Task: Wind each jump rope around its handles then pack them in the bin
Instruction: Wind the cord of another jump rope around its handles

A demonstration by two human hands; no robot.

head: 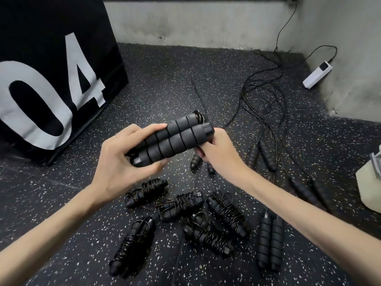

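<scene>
Above the speckled black rubber floor [160, 83], the left hand [121, 162] and right hand [216, 153] each gripped an end of two ribbed grey foam handles [171, 141] held side by side, barely wound. Five wound black bundles [224, 213] lay below; several ropes [266, 112] remained loose. No bin could be identified.
</scene>
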